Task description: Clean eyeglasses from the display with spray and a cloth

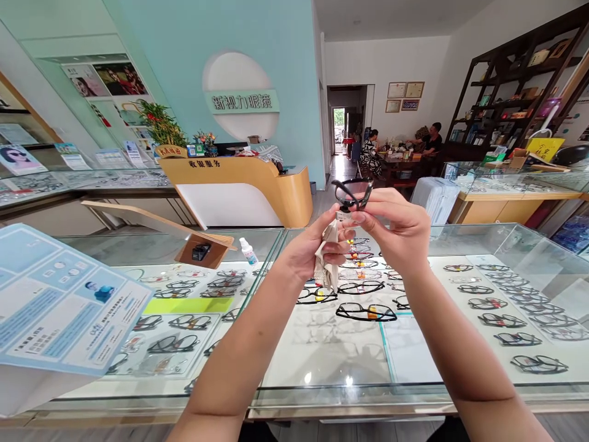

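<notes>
Above the glass display case, both my hands are raised around a pair of black-framed eyeglasses [353,191]. My right hand [396,222] pinches the frame at its right side, thumb and fingers closed. My left hand [317,245] is closed on a beige cloth [327,255], which hangs below the fingers. The left fingertips meet the lower part of the eyeglasses, near a small pale tag [343,215]. Parts of the frame are hidden by my fingers. Under the glass below my hands lie rows of eyeglasses, among them a dark pair [366,312].
A white spray bottle [248,252] and a wooden-framed mirror [202,248] stand on the glass counter [322,393]. A blue and white printed box [69,307] is at the left. Behind are a yellow cashier desk [294,190], a suitcase [435,199] and two seated people [430,144].
</notes>
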`<state>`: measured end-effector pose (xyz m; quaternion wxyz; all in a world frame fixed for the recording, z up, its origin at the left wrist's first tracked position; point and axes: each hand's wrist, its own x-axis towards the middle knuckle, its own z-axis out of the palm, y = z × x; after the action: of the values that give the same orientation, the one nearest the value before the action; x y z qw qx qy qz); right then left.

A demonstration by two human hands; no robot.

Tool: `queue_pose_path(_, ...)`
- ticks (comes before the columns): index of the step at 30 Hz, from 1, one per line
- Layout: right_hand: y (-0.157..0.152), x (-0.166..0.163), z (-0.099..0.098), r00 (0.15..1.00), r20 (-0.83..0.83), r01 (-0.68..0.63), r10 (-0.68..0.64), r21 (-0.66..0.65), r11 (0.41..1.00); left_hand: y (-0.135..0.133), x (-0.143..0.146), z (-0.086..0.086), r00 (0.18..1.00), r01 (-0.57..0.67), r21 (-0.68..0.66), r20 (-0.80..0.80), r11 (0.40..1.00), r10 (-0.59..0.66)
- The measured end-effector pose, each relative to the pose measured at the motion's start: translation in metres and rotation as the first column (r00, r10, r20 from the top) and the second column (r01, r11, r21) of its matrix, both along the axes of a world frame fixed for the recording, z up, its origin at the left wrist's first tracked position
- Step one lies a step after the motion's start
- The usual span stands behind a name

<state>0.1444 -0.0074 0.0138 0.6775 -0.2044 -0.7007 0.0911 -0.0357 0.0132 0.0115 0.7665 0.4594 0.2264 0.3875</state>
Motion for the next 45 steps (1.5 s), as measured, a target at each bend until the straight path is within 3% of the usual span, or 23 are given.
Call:
queue_pose_path(2,0.001,0.003,-0.001,1.000,-0.017,0.014,-0.014,-0.029,0.999,0.003,-0.007,0.001,0.986,-0.098,0.134,-0.123,0.986,0.114)
queue_pose_path(4,0.002,0.008,-0.002,0.999,-0.032,0.016,-0.018,-0.063,0.998,0.005,-0.022,0.003,0.908,-0.224,0.340,-0.269,0.913,0.323)
queue_pose_path(6,0.006,0.011,-0.002,0.999,-0.042,0.008,-0.011,-0.082,0.997,0.006,-0.045,0.008,0.725,-0.277,0.561,-0.410,0.780,0.553)
queue_pose_path(9,0.012,0.012,-0.003,1.000,-0.013,0.009,-0.010,-0.089,0.996,0.003,-0.083,0.017,0.374,-0.203,0.751,-0.534,0.628,0.759)
queue_pose_path(11,0.016,0.010,-0.005,0.998,0.049,0.036,-0.031,-0.099,0.994,0.000,-0.103,0.021,0.201,-0.146,0.784,-0.574,0.604,0.794)
queue_pose_path(13,0.022,0.006,-0.011,0.990,0.133,0.060,-0.046,-0.104,0.993,-0.004,-0.117,0.022,0.102,-0.093,0.793,-0.594,0.602,0.798)
queue_pose_path(15,0.032,0.002,-0.021,0.975,0.218,0.061,-0.039,-0.096,0.994,-0.006,-0.125,0.020,0.082,-0.039,0.820,-0.566,0.571,0.820)
queue_pose_path(17,0.046,-0.002,-0.037,0.952,0.305,0.060,-0.030,-0.090,0.994,-0.010,-0.129,0.020,0.113,-0.004,0.859,-0.508,0.511,0.854)
queue_pose_path(19,0.064,-0.006,-0.055,0.913,0.407,0.080,-0.033,-0.099,0.992,-0.018,-0.131,0.022,0.128,0.010,0.871,-0.488,0.491,0.864)
queue_pose_path(22,0.096,-0.019,-0.081,0.789,0.613,0.178,-0.045,-0.158,0.971,-0.039,-0.131,0.035,0.064,0.013,0.828,-0.561,0.561,0.825)
queue_pose_path(26,0.137,-0.047,-0.104,0.482,0.876,0.358,-0.032,-0.164,0.919,-0.067,-0.133,0.052,-0.031,0.002,0.758,-0.652,0.652,0.757)
queue_pose_path(36,0.184,-0.100,-0.138,0.143,0.988,0.430,0.057,-0.114,0.896,-0.067,-0.152,0.053,-0.012,-0.024,0.761,-0.648,0.648,0.761)
queue_pose_path(40,0.192,-0.103,-0.141,0.068,0.996,0.451,0.065,-0.089,0.888,-0.066,-0.153,0.052,0.035,-0.020,0.779,-0.626,0.627,0.779)
queue_pose_path(45,0.194,-0.103,-0.145,0.023,0.997,0.472,0.074,-0.076,0.878,-0.066,-0.152,0.053,0.040,-0.011,0.763,-0.645,0.646,0.763)
